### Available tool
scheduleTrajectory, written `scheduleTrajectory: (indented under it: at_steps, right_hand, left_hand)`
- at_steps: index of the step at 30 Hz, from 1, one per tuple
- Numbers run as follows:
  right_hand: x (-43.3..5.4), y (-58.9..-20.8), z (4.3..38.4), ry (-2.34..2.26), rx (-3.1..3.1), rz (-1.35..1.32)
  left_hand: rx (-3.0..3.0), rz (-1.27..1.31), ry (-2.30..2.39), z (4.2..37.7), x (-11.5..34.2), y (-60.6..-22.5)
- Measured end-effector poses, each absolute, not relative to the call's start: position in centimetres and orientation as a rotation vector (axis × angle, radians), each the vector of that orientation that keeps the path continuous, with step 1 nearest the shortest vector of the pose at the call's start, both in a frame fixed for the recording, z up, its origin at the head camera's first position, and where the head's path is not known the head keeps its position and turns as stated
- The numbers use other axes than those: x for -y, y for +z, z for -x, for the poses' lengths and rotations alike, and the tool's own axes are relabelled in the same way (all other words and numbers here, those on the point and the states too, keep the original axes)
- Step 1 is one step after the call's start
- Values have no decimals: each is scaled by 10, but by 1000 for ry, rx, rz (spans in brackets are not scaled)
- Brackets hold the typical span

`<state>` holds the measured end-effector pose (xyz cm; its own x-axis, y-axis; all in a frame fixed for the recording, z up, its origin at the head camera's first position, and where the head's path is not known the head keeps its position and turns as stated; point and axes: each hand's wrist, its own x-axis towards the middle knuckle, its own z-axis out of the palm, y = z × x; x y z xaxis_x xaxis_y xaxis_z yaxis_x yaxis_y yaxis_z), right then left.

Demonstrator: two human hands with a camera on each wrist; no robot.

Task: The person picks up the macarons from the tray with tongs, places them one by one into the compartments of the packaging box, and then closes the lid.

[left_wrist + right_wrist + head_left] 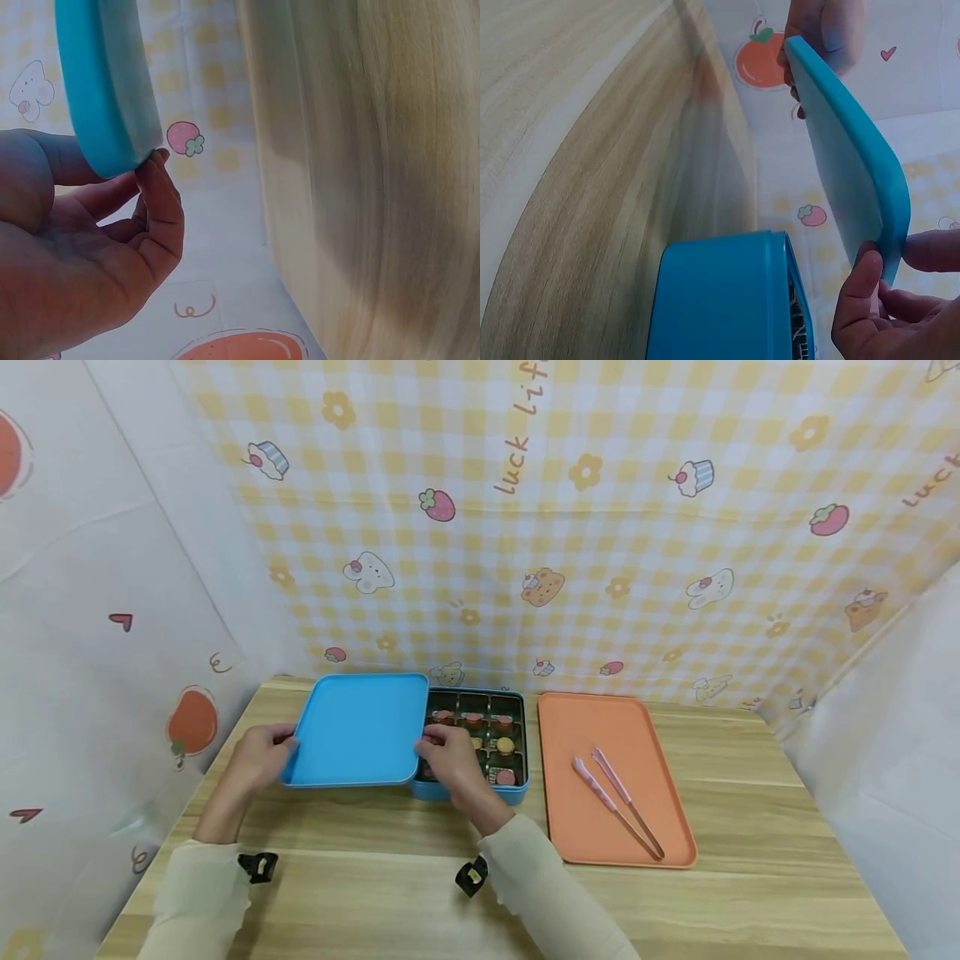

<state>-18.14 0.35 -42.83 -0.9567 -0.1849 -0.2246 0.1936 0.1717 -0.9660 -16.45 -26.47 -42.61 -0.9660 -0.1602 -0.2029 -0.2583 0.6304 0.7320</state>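
A flat blue lid is held up off the table between both hands. My left hand pinches its left edge, thumb on one face and fingertips on the other, as the left wrist view shows. At the opposite edge my right hand pinches the rim the same way. Just right of the lid stands an uncovered blue tin, partly behind my right hand. Its dark divided insert has several compartments, with small reddish and yellowish round pieces in some of them.
An orange tray lies to the right of the tin. On it rest a pair of tongs with pinkish handles and copper-coloured ends. The wooden table meets a patterned cloth at the back and white cloth at the sides.
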Motion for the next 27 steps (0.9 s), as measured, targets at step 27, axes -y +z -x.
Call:
scheduleTrajectory:
  at_steps: [27]
  right_hand:
    - [-43, -416, 197, -1696, -2240, 91]
  left_hand:
    - [-2719, 150, 1277, 167, 243, -415]
